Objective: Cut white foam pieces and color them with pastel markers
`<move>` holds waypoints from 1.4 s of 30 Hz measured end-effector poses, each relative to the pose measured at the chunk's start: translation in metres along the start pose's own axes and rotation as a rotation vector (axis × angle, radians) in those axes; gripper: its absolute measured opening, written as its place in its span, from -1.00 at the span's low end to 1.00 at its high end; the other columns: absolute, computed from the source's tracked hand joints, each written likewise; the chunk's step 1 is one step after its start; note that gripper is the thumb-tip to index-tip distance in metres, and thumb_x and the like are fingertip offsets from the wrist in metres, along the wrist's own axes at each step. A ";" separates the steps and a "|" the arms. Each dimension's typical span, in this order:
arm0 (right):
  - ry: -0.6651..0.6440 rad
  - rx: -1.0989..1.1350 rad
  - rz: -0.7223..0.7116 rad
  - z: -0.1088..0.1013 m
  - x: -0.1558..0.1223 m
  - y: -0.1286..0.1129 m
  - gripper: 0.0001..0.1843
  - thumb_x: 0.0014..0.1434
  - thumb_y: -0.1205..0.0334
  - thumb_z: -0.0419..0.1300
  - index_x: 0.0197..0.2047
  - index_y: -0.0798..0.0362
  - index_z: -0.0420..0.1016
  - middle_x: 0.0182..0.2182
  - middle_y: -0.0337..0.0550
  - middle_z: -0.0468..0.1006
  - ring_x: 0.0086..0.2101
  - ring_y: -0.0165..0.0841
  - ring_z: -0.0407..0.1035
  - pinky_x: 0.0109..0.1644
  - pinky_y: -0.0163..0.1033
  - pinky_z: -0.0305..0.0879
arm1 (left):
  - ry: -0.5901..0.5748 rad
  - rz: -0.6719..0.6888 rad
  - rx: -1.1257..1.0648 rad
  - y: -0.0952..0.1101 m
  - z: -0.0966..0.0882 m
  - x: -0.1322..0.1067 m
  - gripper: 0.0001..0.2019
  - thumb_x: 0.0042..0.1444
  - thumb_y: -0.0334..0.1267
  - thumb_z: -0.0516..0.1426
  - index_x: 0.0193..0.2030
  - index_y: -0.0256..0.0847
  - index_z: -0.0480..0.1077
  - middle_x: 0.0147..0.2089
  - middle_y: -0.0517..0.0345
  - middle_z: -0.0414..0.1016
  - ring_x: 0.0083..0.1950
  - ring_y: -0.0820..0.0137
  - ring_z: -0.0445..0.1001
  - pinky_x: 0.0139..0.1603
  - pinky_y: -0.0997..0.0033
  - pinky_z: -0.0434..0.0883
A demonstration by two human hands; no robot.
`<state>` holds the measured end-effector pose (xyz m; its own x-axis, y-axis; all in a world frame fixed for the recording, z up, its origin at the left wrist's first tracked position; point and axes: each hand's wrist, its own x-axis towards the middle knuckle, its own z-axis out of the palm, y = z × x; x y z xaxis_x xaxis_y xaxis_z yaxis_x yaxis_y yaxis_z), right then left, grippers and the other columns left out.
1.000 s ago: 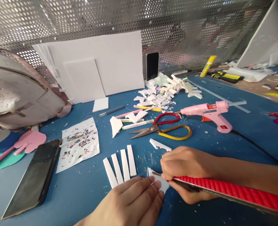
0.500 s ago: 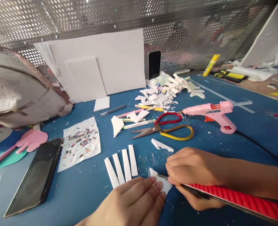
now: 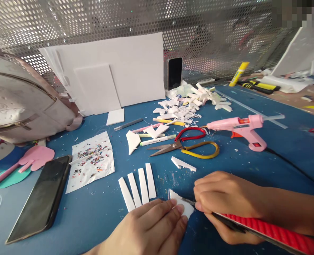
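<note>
At the bottom centre my left hand (image 3: pixel 153 226) lies flat, its fingertips pressing a small white foam board piece (image 3: pixel 182 202) against the table. My right hand (image 3: pixel 223 202), to its right, is closed around a craft knife (image 3: pixel 273 226) with a red ribbed handle. The knife's thin blade reaches left from my fingers onto the foam piece's upper edge. Several white foam strips (image 3: pixel 143 186) lie side by side just beyond my left hand. A foam offcut (image 3: pixel 183 164) rests on the table above the piece.
Open scissors (image 3: pixel 178 145) lie mid-table, near markers (image 3: pixel 158 140) and a pink glue gun (image 3: pixel 239 126). Foam scraps (image 3: pixel 183 106) are heaped behind. At left are a phone (image 3: pixel 40 198), a paper with coloured bits (image 3: pixel 90 163) and a backpack (image 3: pixel 24 95). White boards (image 3: pixel 138 71) lean against the mesh.
My right hand has shifted slightly right and down with the knife, drawing the blade along the foam edge. My left hand stays in place.
</note>
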<state>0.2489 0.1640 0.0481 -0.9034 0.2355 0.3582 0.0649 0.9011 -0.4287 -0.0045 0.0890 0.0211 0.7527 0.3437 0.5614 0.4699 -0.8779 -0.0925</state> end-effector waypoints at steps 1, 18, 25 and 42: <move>0.008 -0.008 0.011 0.000 -0.001 -0.002 -0.70 0.01 0.55 0.04 -0.36 -0.03 0.03 -0.51 -0.31 0.24 -0.52 -0.40 0.08 -0.42 -0.26 0.04 | 0.009 -0.007 -0.004 0.000 0.000 0.000 -0.72 0.38 -0.41 0.01 0.04 -0.37 0.52 0.06 -0.01 0.60 0.07 0.28 0.59 0.09 0.34 0.57; 0.159 -0.042 0.081 0.008 -0.016 -0.025 -0.77 0.14 0.56 0.01 -0.27 0.02 0.17 -0.51 -0.28 0.31 -0.50 -0.41 0.18 -0.38 -0.29 0.16 | 0.023 -0.040 -0.105 0.001 -0.004 0.004 -0.68 0.41 -0.39 -0.06 0.06 -0.43 0.48 0.06 -0.06 0.59 0.08 0.23 0.57 0.06 0.27 0.58; 0.148 0.022 0.191 0.005 -0.019 -0.026 -0.80 0.17 0.45 0.08 -0.19 0.01 0.18 -0.44 -0.27 0.32 -0.46 -0.43 0.25 -0.39 -0.34 0.18 | -0.144 -0.158 -0.233 -0.009 -0.018 0.019 -0.64 0.36 -0.14 0.08 0.08 -0.44 0.39 0.11 -0.23 0.50 0.16 0.11 0.47 0.14 0.12 0.52; 0.205 0.003 0.280 -0.012 -0.008 -0.028 -0.84 0.21 0.36 0.14 -0.16 0.00 0.24 -0.44 -0.30 0.40 -0.49 -0.46 0.30 -0.40 -0.36 0.17 | 0.005 -0.149 -0.157 0.004 -0.021 0.015 -0.85 0.36 -0.38 0.07 -0.12 -0.27 0.48 -0.26 0.15 0.54 -0.21 0.41 0.48 0.15 0.20 0.36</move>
<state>0.2592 0.1409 0.0669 -0.7469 0.5421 0.3850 0.2969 0.7900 -0.5364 -0.0009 0.0840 0.0463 0.6782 0.4721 0.5632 0.4977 -0.8589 0.1206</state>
